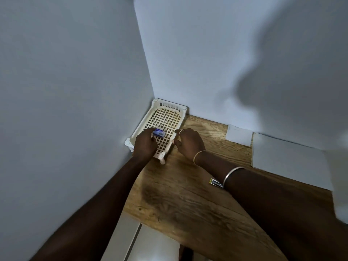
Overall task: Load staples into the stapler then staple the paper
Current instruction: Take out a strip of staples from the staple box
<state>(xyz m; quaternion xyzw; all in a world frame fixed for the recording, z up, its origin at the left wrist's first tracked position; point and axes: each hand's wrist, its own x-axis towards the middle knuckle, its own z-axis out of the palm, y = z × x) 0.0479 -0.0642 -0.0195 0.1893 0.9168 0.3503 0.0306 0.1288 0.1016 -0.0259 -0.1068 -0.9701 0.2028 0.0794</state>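
I am only at the start: my left hand (pixel 145 146) grips the staple box (pixel 159 133) over the white basket (pixel 165 117), my right hand (pixel 189 143) is open just beside the basket, the paper (pixel 286 157) lies well right of it, nothing loaded or stapled.

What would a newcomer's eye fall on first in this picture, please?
Probably the white basket tucked into the wall corner at the far left of the wooden table. The left hand holds a small blue box over it, and the right hand hovers open beside it. White paper lies on the right, by the wall.
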